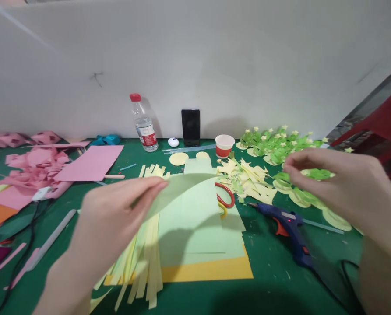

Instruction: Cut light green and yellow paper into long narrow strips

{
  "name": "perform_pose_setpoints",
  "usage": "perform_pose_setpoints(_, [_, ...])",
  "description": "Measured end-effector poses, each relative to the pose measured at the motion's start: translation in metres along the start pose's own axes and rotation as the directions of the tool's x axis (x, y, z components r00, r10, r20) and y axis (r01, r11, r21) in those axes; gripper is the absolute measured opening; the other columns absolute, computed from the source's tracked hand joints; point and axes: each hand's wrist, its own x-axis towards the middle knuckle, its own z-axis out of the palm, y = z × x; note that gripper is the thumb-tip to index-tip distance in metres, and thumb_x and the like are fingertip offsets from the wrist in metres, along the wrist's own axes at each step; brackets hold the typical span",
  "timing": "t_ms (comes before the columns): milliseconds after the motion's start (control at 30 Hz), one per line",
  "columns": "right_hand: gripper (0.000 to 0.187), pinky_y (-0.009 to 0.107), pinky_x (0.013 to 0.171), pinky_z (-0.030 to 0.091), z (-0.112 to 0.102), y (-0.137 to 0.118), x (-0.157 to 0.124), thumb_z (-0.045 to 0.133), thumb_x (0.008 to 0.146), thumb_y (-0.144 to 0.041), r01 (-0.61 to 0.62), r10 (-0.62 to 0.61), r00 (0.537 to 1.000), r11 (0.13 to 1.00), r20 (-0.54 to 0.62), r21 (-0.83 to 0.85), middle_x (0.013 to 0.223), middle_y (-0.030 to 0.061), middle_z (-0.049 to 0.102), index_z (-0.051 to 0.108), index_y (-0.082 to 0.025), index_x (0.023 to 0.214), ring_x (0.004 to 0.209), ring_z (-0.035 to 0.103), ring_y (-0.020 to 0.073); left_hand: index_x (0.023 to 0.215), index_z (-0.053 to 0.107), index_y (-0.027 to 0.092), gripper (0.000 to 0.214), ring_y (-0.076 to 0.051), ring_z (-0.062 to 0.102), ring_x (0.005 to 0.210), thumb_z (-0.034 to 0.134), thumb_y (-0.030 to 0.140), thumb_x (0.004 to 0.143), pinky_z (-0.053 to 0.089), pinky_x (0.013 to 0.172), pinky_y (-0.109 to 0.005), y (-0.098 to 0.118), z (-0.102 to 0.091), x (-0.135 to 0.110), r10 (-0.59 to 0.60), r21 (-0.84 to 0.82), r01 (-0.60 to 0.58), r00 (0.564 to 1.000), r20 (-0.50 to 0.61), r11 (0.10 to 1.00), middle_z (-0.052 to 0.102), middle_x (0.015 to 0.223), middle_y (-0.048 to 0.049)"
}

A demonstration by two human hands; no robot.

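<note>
Green table (267,275), cuttings (244,177) everywhere. Left hand (116,210) pinched pale green sheet (185,183) by its edge; likely light, limp, easily creased. Right hand (333,183) fingertips pressed together, seemingly empty.

You are at a paper-craft workspace: a green desk (267,258) against a plain wall, strewn with cut paper strips (146,258), pink scraps (37,162), scissors (226,197), a glue gun (287,227) and finished green paper pieces (274,142).
</note>
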Motion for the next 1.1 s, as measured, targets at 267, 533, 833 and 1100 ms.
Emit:
perform_pose_setpoints(267, [0.011, 0.027, 0.082, 0.047, 0.005, -0.025, -0.001, 0.050, 0.085, -0.019, -0.193, 0.220, 0.953, 0.971, -0.207, 0.142, 0.091, 0.0061, 0.065, 0.059, -0.023, 0.091, 0.088, 0.061, 0.0165, 0.067, 0.063, 0.021, 0.025, -0.011, 0.060, 0.046, 0.048, 0.032, 0.084, 0.044, 0.040, -0.018, 0.005, 0.001, 0.005, -0.010, -0.108, 0.018, 0.997, 0.074, 0.994, 0.069, 0.061, 0.0029])
perform_pose_setpoints(533, [0.010, 0.030, 0.067, 0.051, 0.029, -0.058, -0.005, 0.050, 0.083, -0.012, 0.092, -0.085, 0.996, 0.964, -0.037, 0.251, 0.077, 0.0053, 0.067, 0.057, -0.018, 0.079, 0.074, 0.063, 0.0173, 0.073, 0.062, 0.018, 0.023, -0.012, 0.062, 0.052, 0.044, 0.021, 0.087, 0.046, 0.047, -0.021, 0.018, 0.014, -0.004, 0.117, -0.215, -0.068, 0.967, 0.225, 0.974, 0.068, 0.064, 0.0009])
perform_pose_setpoints(833, [0.014, 0.024, 0.057, 0.047, 0.041, -0.081, -0.013, 0.048, 0.082, -0.009, 0.122, -0.135, 0.991, 0.932, 0.015, 0.340, 0.067, 0.0047, 0.064, 0.057, -0.012, 0.072, 0.062, 0.060, 0.0132, 0.085, 0.057, 0.016, 0.015, -0.016, 0.062, 0.065, 0.043, 0.018, 0.088, 0.050, 0.058, -0.028, 0.036, 0.039, -0.016, 0.186, -0.210, -0.128, 0.941, 0.284, 0.969, 0.068, 0.075, -0.0029])
perform_pose_setpoints(1100, [0.013, 0.022, 0.050, 0.043, 0.036, -0.068, -0.012, 0.045, 0.081, -0.010, -0.003, -0.034, 0.992, 0.959, 0.124, 0.282, 0.065, 0.0012, 0.062, 0.052, -0.017, 0.072, 0.056, 0.058, 0.0112, 0.080, 0.060, 0.017, 0.023, -0.015, 0.063, 0.055, 0.039, 0.012, 0.086, 0.048, 0.049, -0.024, 0.035, 0.038, -0.019, 0.164, -0.151, -0.129, 0.953, 0.255, 0.980, 0.067, 0.066, -0.0021])
